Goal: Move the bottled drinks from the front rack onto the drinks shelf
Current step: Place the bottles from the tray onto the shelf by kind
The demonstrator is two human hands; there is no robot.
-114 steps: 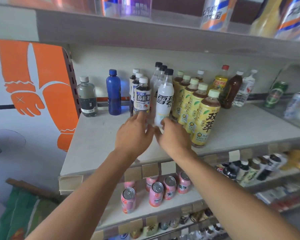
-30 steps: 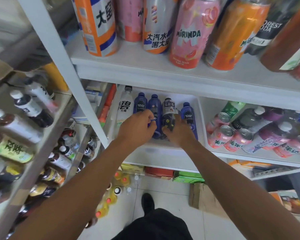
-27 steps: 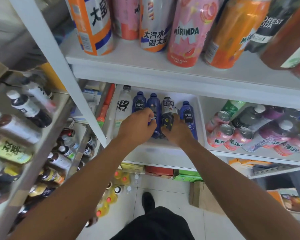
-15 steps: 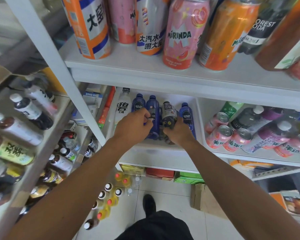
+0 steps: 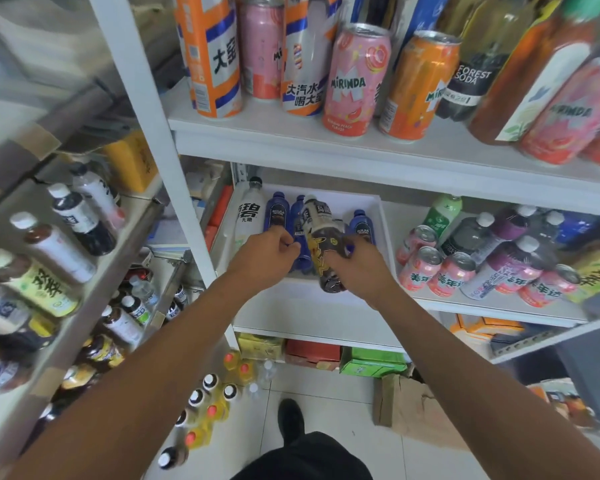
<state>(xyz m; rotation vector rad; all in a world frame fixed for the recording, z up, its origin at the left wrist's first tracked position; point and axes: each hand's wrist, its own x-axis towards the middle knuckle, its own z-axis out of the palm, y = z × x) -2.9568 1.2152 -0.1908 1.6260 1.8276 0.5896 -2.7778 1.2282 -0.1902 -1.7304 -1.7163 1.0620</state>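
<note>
Lifting the dark tea bottle (image 5: 326, 251) out of the white tray (image 5: 383, 244) on the front rack, the right hand (image 5: 355, 268) had it gripped round the body, tilted, base toward the camera. The left hand (image 5: 267, 252) was curled on a blue bottle (image 5: 300, 244). Best bet: clear the tray's wall before turning, so neighbours weren't knocked, then carry both upright.

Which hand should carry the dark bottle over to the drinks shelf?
The right hand. It already grips the dark bottle, tilted and lifted out of the white tray. The left hand is at a blue bottle beside it, so it looks less ready.
</note>
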